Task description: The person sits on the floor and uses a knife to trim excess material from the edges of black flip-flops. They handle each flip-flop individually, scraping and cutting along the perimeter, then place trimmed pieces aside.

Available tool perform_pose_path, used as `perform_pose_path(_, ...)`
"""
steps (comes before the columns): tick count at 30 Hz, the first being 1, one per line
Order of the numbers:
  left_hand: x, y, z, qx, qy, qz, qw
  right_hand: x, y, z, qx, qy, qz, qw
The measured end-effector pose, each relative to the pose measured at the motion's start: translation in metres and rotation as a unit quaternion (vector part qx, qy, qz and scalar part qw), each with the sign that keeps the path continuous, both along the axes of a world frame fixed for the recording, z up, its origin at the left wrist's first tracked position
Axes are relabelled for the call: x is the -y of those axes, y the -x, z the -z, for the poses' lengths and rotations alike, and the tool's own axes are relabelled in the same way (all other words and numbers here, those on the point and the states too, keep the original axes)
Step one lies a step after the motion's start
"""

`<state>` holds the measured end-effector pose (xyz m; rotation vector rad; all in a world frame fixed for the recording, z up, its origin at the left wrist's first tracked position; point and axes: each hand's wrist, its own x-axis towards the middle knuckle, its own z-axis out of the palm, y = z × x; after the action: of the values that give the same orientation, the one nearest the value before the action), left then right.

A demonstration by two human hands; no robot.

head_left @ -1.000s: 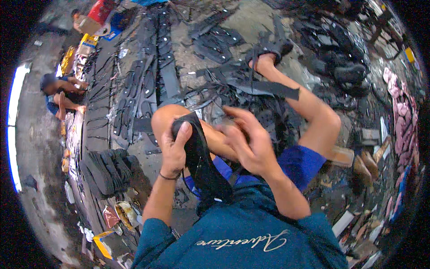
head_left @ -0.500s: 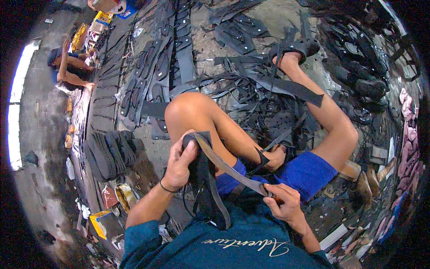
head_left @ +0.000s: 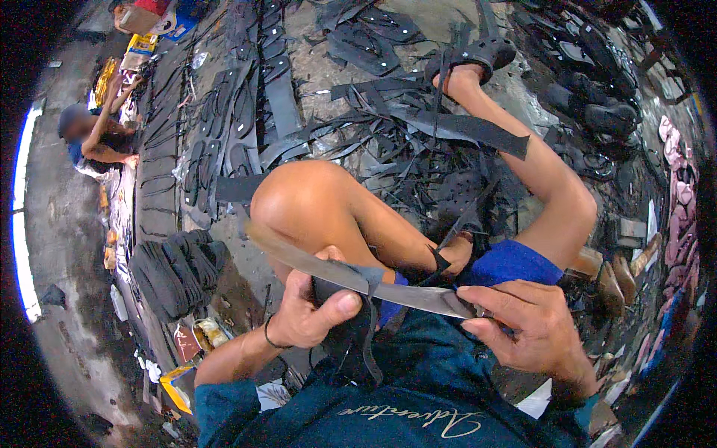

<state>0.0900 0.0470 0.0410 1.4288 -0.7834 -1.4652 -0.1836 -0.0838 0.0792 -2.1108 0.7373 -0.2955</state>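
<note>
My left hand point(head_left: 302, 313) is closed around a black sandal point(head_left: 349, 328), thumb on top, in front of my raised knee. In my right hand point(head_left: 530, 321) is a knife with a long, slightly curved blade point(head_left: 414, 296), gripped near its handle. The blade reaches leftward across the sandal's upper end, and its blurred tip passes beyond my left hand toward the knee. A thin dark strip stands beside the blade at the sandal's edge. Much of the sandal is hidden by the blade, my hand and my dark shirt.
Black rubber offcuts point(head_left: 396, 142) lie heaped beyond my legs. Stacked black soles point(head_left: 175, 272) stand at the left, with rows of sandals point(head_left: 213, 142) further off. Another person point(head_left: 93, 138) sits at the far left. Dark footwear point(head_left: 609, 116) and pink pieces point(head_left: 680, 175) line the right.
The knife has swung from a steep slant to nearly level, across the sandal. My right hand has risen and moved right; my left hand and the sandal's upper end have come lower.
</note>
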Motion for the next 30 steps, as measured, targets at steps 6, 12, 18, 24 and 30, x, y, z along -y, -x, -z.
perform_pose_path(6, 0.009, 0.008, -0.017, 0.038, -0.018, 0.055, 0.998, 0.031, -0.032, -0.018, 0.001, -0.053, -0.073, 0.996)
perform_pose_path(12, 0.025, 0.022, -0.034, 0.096, 0.012, 0.099, 0.990, 0.048, -0.062, 0.011, 0.086, -0.123, -0.066, 0.986)
perform_pose_path(18, 0.057, 0.036, -0.064, 0.227, 0.117, 0.009, 0.967, -0.004, 0.006, 0.116, 0.096, -0.405, 0.201, 0.887)
perform_pose_path(24, 0.112, 0.017, 0.002, 0.035, 0.094, -0.195, 0.976, -0.061, -0.014, 0.146, 0.125, -0.471, 0.209, 0.848)
perform_pose_path(30, 0.185, -0.020, 0.098, -0.094, 0.039, -0.254, 0.962, 0.039, 0.006, 0.092, 0.306, -0.349, 0.487, 0.740)
